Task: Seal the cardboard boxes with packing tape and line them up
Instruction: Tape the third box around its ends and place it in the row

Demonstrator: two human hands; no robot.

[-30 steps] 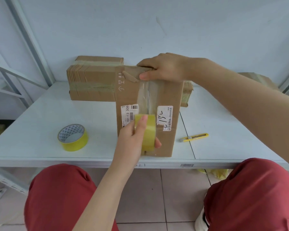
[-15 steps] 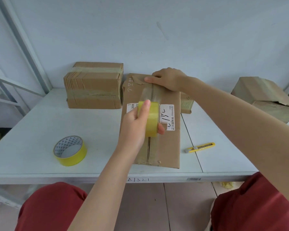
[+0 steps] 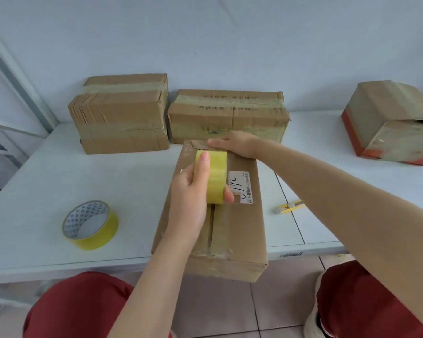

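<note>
**Yellow tape roll [image 3: 214,176] gripped over the long box [image 3: 239,225]**

Lying flat on the white table [image 3: 47,179], near end jutting past the front edge: the long box, a white label [image 3: 241,186] on its lid. Held upright on the lid's centre seam, just beside that label: the yellow tape roll, thumb and fingers of the left hand [image 3: 193,191] wrapped round it. Laid on the box's far end, fingers straight and pressing down: the right hand [image 3: 237,145]. Side by side against the wall, both taped: left back box [image 3: 120,123] and right back box [image 3: 227,118]. Well apart at the right: a torn box [image 3: 388,123]. On the table left of the long box, a spare tape roll [image 3: 91,225]; to its right, a yellow knife [image 3: 288,207].
</note>
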